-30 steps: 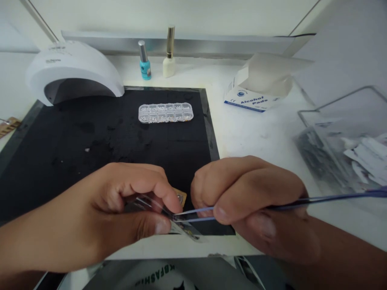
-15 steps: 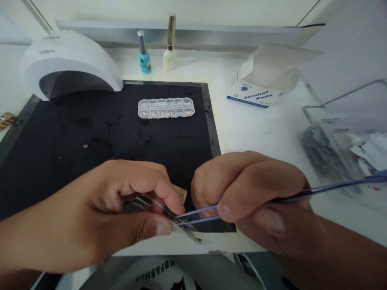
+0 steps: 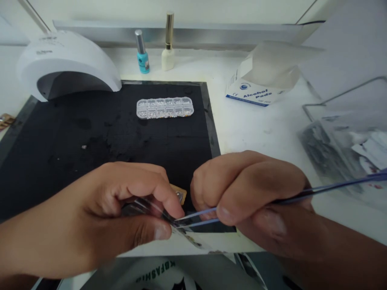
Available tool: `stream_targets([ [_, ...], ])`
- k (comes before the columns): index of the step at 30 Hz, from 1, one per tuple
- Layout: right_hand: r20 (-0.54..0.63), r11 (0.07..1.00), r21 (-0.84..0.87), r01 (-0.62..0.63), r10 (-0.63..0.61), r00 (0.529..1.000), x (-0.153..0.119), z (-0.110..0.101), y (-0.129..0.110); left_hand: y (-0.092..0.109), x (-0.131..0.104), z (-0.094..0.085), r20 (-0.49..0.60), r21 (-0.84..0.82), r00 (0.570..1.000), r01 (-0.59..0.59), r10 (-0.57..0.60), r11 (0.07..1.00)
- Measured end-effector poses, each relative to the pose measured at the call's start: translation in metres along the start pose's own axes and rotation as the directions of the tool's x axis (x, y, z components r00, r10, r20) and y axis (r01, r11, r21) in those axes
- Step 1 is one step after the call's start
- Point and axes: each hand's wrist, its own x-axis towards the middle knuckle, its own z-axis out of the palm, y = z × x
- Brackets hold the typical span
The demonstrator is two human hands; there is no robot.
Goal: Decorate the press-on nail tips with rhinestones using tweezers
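Note:
My left hand (image 3: 130, 213) pinches a thin, clear plastic piece (image 3: 192, 238) between thumb and fingers. It looks like a sheet or bag seen nearly edge-on, with small dark and gold bits toward its lower end. My right hand (image 3: 250, 193) is closed around a pair of blue tweezers (image 3: 198, 218). Their tips point left and meet the plastic piece right beside my left fingertips, slightly apart from each other. What lies between the tips is too small to make out. Behind my left fingers, partly hidden, shows a small gold-edged item (image 3: 180, 194) with silvery round parts.
A clear compartment case (image 3: 165, 108) of tiny beads lies on the black mat (image 3: 115, 125). Behind stand a white arched lamp (image 3: 75, 56), a blue polish bottle (image 3: 143, 60) and a cream one (image 3: 168, 58). To the right are an alcohol pads box (image 3: 254, 88) and a clear bin (image 3: 326, 153).
The tweezer tips have spread slightly and dipped a little at the plastic piece. Both hands otherwise hold nearly the same place; the whole view has shifted slightly.

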Motion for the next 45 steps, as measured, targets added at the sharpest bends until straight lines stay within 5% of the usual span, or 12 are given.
stream_targets([
  [6, 0.037, 0.993, -0.059, -0.099, 0.101, 0.994, 0.001, -0.001, -0.003, 0.001, 0.002, 0.000, -0.009, 0.011, 1.000, -0.017, 0.017, 1.000],
  [9, 0.025, 1.000, -0.009, 0.024, -0.024, 0.999, 0.000, 0.000, -0.002, 0.001, 0.002, -0.001, -0.017, 0.023, 1.000, -0.016, 0.016, 1.000],
  [14, -0.002, 0.998, -0.055, -0.007, 0.007, 1.000, 0.001, 0.000, 0.001, 0.000, 0.000, 0.000, -0.020, 0.014, 1.000, -0.016, 0.016, 1.000],
  [19, 0.092, 0.991, -0.046, 0.125, -0.120, 0.988, 0.004, -0.004, 0.000, 0.001, 0.000, 0.000, -0.031, 0.028, 0.999, -0.018, 0.019, 0.999],
  [24, 0.075, 0.989, -0.141, 0.051, -0.041, 0.996, 0.000, -0.002, -0.005, 0.002, 0.002, 0.000, -0.031, 0.042, 0.998, -0.047, 0.048, 0.998],
  [31, 0.123, 0.991, -0.095, 0.097, -0.085, 0.989, 0.000, -0.005, 0.000, 0.003, 0.004, 0.000, -0.015, 0.040, 0.999, -0.051, 0.052, 0.998],
  [35, 0.095, 0.990, -0.131, -0.052, 0.065, 0.993, -0.001, -0.004, -0.005, 0.005, 0.004, 0.000, -0.012, 0.012, 0.999, -0.032, 0.032, 0.999],
  [39, 0.063, 0.997, -0.075, 0.006, -0.001, 0.998, -0.001, -0.002, -0.009, 0.004, 0.003, -0.001, 0.007, -0.041, 1.000, -0.024, 0.025, 0.999],
  [42, 0.036, 0.989, -0.086, -0.123, 0.127, 0.991, 0.000, -0.003, -0.008, 0.004, 0.004, 0.000, 0.026, -0.119, 1.000, 0.019, -0.016, 0.993],
  [45, 0.016, 1.000, -0.012, -0.003, 0.003, 1.000, 0.000, -0.005, -0.005, 0.006, 0.005, 0.000, 0.026, -0.140, 0.998, 0.053, -0.050, 0.989],
])
